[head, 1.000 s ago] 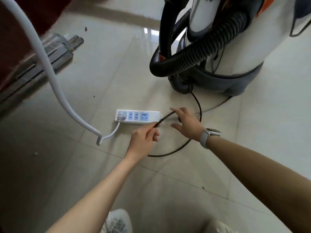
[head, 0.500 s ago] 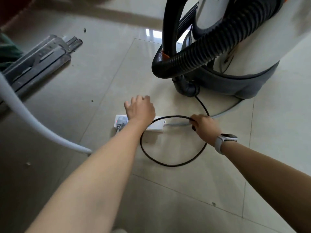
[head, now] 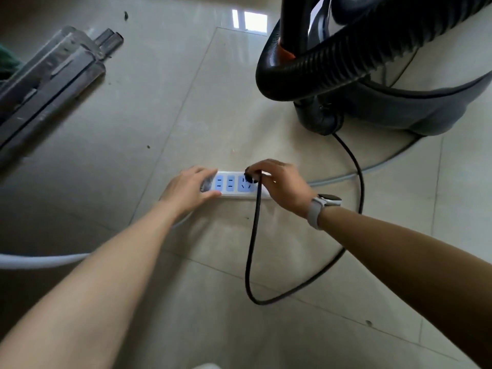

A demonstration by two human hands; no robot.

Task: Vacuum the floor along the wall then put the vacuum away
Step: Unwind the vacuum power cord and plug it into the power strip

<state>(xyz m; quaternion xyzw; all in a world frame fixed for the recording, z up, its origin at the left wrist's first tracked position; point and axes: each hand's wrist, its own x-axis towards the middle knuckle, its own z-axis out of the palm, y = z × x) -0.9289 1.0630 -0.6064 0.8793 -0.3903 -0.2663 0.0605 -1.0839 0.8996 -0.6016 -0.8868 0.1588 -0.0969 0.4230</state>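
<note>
My left hand [head: 190,189] lay on the left end of the white power strip [head: 235,185], fingers nearly straight and pressing it flat to the tiled floor [head: 159,123], covering the plug already seated at that end; my right hand [head: 283,186] pinched the vacuum's black plug [head: 250,178] between thumb and curled fingers, right over the strip's rightmost blue socket; whether the prongs were in the socket I could not tell. A smartwatch [head: 322,207] with a pale band sat on my right wrist. The black power cord [head: 251,235] dropped from the plug toward me, looped round on the floor to the right, and ran back up to the dark base of the canister vacuum [head: 386,107], which stood on the floor beyond the strip, at the upper right; its ribbed black hose [head: 332,65] curled around the body, with an orange collar near the bend. A white cable [head: 40,261] crossed the lower left under my left forearm; a grey cable [head: 346,175] ran right from the strip's far end. Grey metal bars [head: 53,75] lay at the upper left.
</note>
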